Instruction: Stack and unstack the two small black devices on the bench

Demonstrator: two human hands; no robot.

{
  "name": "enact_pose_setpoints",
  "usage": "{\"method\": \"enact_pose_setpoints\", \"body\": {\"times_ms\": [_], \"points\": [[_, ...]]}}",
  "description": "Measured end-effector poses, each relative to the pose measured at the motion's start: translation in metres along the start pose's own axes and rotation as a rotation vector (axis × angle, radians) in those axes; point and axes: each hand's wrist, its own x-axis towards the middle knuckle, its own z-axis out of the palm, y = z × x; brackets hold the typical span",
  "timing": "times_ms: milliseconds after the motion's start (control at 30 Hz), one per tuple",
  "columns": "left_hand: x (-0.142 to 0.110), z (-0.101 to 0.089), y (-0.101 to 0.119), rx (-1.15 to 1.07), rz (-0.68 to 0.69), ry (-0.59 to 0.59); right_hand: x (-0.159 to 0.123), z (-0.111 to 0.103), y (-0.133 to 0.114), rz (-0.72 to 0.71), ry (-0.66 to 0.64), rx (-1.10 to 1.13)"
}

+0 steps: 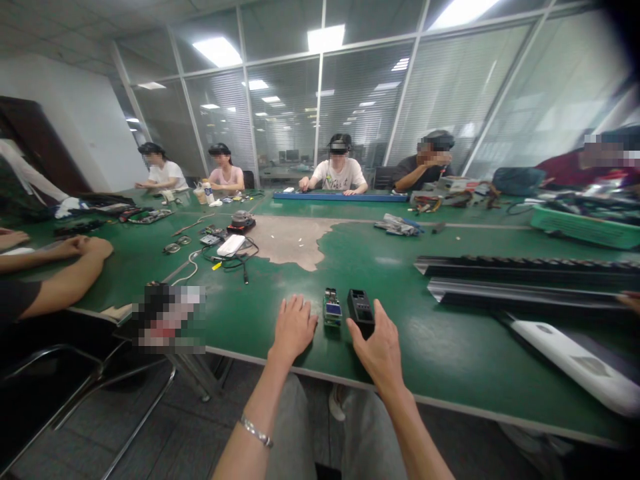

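My left hand (296, 328) lies flat on the green table, fingers stretched out and holding nothing. Just right of it is a small circuit board (333, 309) with a little blue display, lying apart from the fingertips. Beside the board rests a black plastic case (359, 308) with cut-outs on its top. My right hand (377, 343) is at the near right corner of this case, thumb and fingers spread apart. Whether the fingers touch the case I cannot tell; the hand covers part of its near end.
The green table (430, 353) has a worn bare patch (287, 240). A white device (231, 245) with cables lies left of centre. Long black metal strips (500, 291) and a white elongated housing (565, 357) are on the right, near a green basket (585, 225). Several people sit around.
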Motion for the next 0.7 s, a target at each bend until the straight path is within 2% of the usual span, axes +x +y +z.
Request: {"method": "enact_pose_setpoints", "body": {"times_ms": [400, 700], "points": [[0.0006, 0.0012, 0.0015, -0.016, -0.017, 0.014, -0.0028, 0.0052, 0.0071, 0.009, -0.054, -0.067], [0.0055, 0.0012, 0.0002, -0.044, -0.036, -0.035, -0.0034, 0.0066, 0.0098, -0.046, -0.049, -0.076]]}}
